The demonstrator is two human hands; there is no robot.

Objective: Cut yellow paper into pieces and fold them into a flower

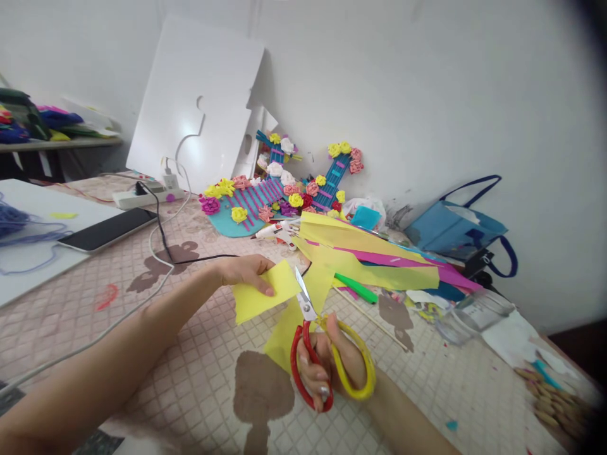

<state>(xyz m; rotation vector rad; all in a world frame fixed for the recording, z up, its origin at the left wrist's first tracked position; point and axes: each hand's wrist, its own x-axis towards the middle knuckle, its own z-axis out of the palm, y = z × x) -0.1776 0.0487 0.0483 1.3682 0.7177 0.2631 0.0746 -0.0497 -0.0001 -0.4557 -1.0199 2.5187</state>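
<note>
My left hand [244, 270] is pinching a piece of yellow paper [258, 297]. My thumb is on top and my other fingers are under it, so the paper stays flat and does not flop. It is up off the table [190, 379], near the middle, just left of the scissors [307, 309].

My right hand [327, 370] is closed around the scissors. My fingers go through the red loop and the yellow loop, so I can squeeze them. The blades point away from me and touch the right edge of the paper, where it meets another yellow bit lower down. They look almost together, but I cannot tell for sure.

Far off to the right is a messy pile of colored sheets [379, 256], with a green marker [356, 288] near it. Paper flowers [265, 196] sit by the far wall. A phone [107, 230] lies to the left, well away from the blades. A blue bag [455, 230] leans on the wall at the right.
</note>
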